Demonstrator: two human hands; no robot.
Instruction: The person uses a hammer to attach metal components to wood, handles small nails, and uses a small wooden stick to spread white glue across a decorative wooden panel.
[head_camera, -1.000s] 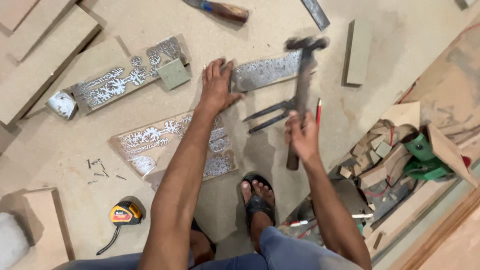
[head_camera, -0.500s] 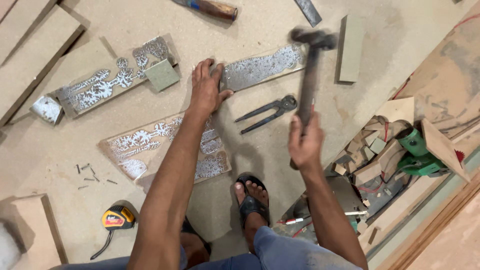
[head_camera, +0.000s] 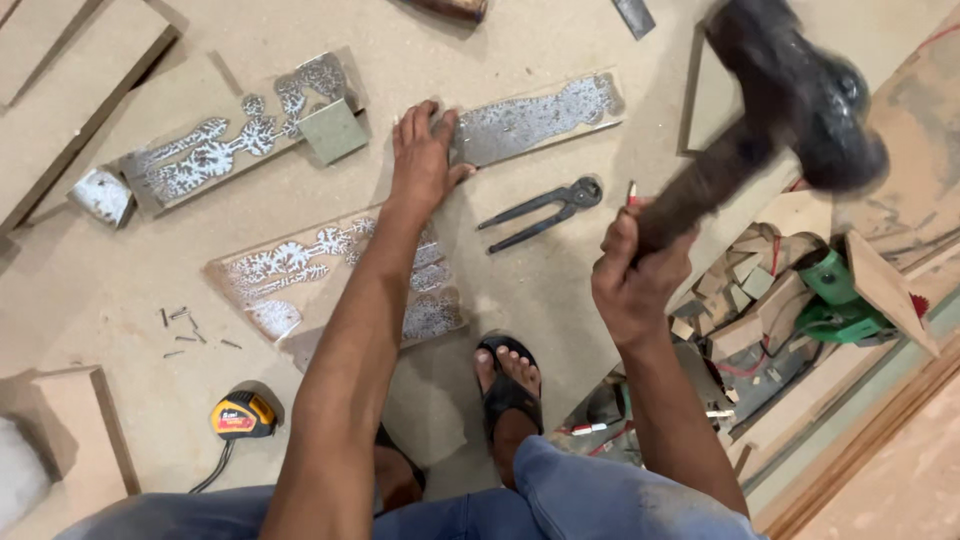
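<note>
Both arms reach forward and down over a floor (head_camera: 560, 300) of pale board. The left arm is stretched almost straight, and the left hand (head_camera: 422, 160) lies flat, palm down and fingers spread, its grip fully open, pressing on the near end of a patterned strip (head_camera: 535, 118) that lies on the floor. The right arm is bent and raised, and the right hand (head_camera: 637, 275) is a tight fist, its grip closed all the way round the wooden handle of a hammer (head_camera: 790, 100); the dark head is lifted high toward the camera, blurred, up and to the right of the strip and well clear of it. Three such patterned strips show: the pressed one, a longer one (head_camera: 230, 150) to the left with a small green block (head_camera: 333, 131) on it, and a wide one (head_camera: 300, 275) partly under the left forearm. One pair of pincers (head_camera: 545, 212) lies between the two hands. One sandalled foot (head_camera: 508, 385) stands below them. One yellow tape measure (head_camera: 242, 416) sits lower left, and a few loose nails (head_camera: 185, 328) are scattered above it.
</note>
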